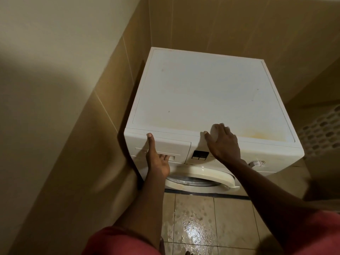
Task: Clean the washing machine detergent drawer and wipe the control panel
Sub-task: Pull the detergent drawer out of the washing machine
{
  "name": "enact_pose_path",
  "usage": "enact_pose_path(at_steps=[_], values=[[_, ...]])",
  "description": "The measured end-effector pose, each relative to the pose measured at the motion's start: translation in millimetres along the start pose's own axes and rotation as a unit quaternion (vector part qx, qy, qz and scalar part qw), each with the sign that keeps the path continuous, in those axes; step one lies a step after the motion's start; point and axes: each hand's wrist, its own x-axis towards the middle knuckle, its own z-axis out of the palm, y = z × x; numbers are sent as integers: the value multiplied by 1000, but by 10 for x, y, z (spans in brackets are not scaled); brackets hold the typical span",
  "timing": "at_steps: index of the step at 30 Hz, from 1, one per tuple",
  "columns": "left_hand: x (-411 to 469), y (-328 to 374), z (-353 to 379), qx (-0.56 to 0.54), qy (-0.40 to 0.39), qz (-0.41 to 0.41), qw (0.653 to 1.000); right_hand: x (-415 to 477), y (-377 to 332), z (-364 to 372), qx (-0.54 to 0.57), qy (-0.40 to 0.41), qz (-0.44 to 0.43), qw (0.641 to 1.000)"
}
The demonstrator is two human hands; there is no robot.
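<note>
White washer, drawer shut
Left hand: fingers hooked in drawer recess, thumb on top; right hand spread flat on top edge

No legible text.
We can't read any label, brand or number on the washing machine; its dark display on the control panel shows nothing readable.

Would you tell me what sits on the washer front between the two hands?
In the head view, a small dark display with buttons sits between the left hand and right hand.
</note>
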Motion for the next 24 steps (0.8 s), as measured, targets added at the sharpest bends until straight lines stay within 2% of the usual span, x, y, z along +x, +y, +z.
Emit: enact_pose_path(at_steps=[5,10,14,18,24], values=[[-17,10,17,19,-11,-3,1000,-22,-28,-50,-5,-12,3,1000],[-130,-54,-6,5,36,15,999,6,-22,-88,-13,-30,5,999],[-215,-19,-121,10,5,-1,1000,18,13,-68,-13,-26,-6,1000],[-350,-54,-287,19,16,-12,1000,47,59,-20,-29,-28,-18,999],[-521,-42,-524,20,29,-30,999,-94,-55,71,-24,29,-58,998]])
